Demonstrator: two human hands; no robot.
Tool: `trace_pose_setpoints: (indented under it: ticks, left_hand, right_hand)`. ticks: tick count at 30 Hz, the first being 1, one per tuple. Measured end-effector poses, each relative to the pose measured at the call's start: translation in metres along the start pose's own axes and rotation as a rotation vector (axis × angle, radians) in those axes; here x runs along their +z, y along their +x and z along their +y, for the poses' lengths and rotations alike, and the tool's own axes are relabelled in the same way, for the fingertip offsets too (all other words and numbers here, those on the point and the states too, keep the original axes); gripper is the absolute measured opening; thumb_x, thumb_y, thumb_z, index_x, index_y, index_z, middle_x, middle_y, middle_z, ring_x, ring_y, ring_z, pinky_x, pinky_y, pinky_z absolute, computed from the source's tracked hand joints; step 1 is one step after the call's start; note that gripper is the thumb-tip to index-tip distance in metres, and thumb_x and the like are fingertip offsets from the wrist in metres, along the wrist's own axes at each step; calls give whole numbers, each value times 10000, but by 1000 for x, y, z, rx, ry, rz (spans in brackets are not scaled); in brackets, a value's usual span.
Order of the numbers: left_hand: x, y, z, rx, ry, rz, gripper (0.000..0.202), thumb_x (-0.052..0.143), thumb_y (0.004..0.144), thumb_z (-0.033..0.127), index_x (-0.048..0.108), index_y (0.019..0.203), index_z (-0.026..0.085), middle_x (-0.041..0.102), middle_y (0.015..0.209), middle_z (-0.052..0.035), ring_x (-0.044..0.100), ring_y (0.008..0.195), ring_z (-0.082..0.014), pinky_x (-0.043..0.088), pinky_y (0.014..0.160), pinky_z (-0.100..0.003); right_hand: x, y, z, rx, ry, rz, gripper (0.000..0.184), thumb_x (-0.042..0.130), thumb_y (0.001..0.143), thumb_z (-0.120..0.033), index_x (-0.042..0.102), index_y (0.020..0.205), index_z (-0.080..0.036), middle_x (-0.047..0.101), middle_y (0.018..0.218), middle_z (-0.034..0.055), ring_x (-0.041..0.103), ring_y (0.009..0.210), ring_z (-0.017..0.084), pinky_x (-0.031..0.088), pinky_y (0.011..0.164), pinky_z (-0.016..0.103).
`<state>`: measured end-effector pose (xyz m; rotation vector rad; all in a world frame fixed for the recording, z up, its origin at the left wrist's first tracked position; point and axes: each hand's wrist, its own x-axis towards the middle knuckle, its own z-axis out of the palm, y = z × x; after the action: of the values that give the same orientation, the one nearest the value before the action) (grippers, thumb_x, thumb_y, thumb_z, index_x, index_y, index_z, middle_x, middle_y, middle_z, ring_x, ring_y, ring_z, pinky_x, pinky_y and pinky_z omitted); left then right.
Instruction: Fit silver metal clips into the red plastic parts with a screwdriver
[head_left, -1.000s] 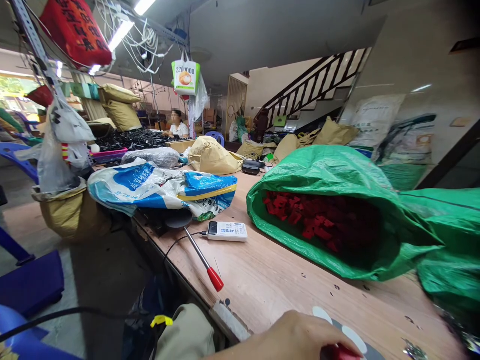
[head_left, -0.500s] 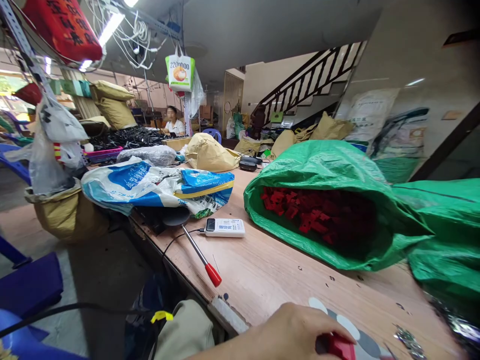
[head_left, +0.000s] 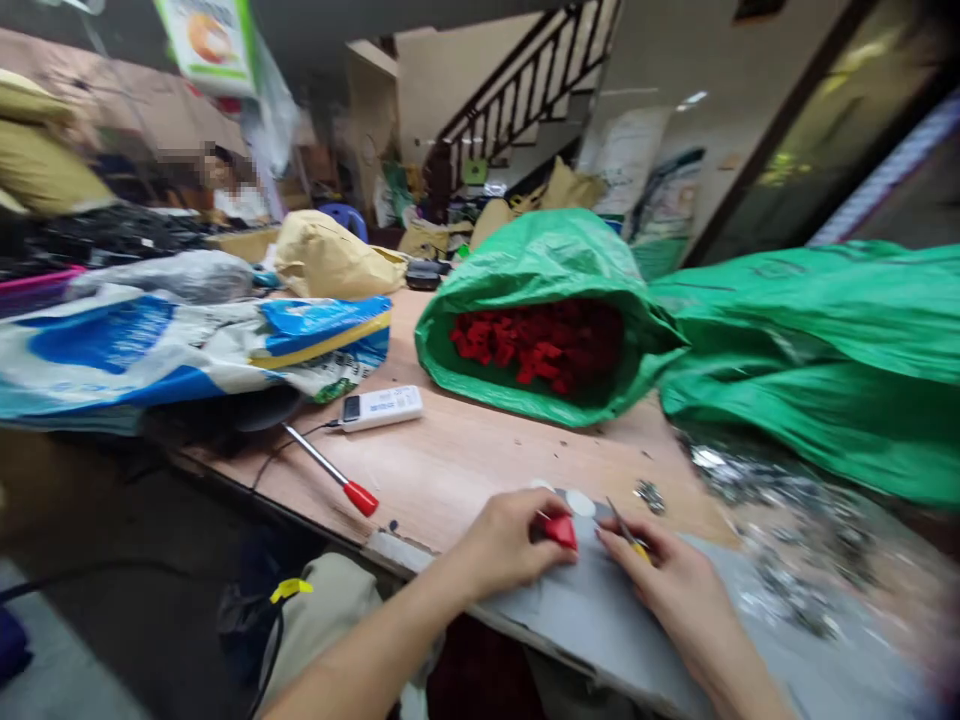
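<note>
My left hand (head_left: 499, 548) pinches a small red plastic piece (head_left: 561, 532) above the grey work surface at the table's front edge. Just to its right, my right hand (head_left: 675, 580) is closed around a thin pointed metal tool with a yellow grip (head_left: 639, 549), its tip pointing up and away. Its exact kind cannot be made out. Beyond both hands lie pale round spots (head_left: 580, 503) on the grey surface and a small heap of shiny metal parts (head_left: 649, 496). An open green sack (head_left: 555, 245) holds many similar red pieces (head_left: 525, 345).
Left of my hands are a red-handled metal lever (head_left: 360, 497) and a white power bank (head_left: 384, 406) with a cable. A blue-and-white sack (head_left: 187, 340) lies further left. On the right are clear plastic bags of metal parts (head_left: 795, 590) and another green sack (head_left: 825, 350). A person (head_left: 238, 195) sits far back.
The view has swung right and down. My left hand still holds the red piece; my right hand, out of view before, now shows beside it with the pointed tool.
</note>
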<state>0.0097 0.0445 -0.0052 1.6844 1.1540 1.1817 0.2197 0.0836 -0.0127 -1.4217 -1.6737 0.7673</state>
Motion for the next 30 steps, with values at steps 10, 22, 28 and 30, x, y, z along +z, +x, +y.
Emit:
trace_pose_setpoints:
  ticks: [10,22,28,30]
  left_hand:
    - [-6,-4,7,-120,-52,-41,284,766,742,283,544,893,192,695,846,-14,664,769,-166,504,682,-247]
    - [-7,-5,2,-12,68,-18,212,719,745,236,527,819,190,628,810,8,605,745,-142,462,661,-223]
    - [-8,-6,6,98,170,-42,142,685,771,205,553,819,189,604,825,0,577,762,-147,446,682,-234]
    - [-7,-7,7,124,172,-58,133,676,778,195,548,815,189,603,822,-3,576,758,-146,441,676,-234]
  right_hand:
    - [20,-20,-33,150,186,-79,388,690,760,-478,715,974,-156,720,883,83,611,651,189,486,560,295]
    - [27,-21,-39,145,103,-103,275,619,766,-393,689,926,-180,714,918,74,649,730,214,507,707,336]
    - [23,-18,-39,129,82,-147,280,641,742,-377,705,924,-174,687,854,53,616,711,197,488,661,310]
    - [18,-16,-40,144,116,-219,325,669,730,-384,708,967,-165,681,824,42,588,667,173,469,602,281]
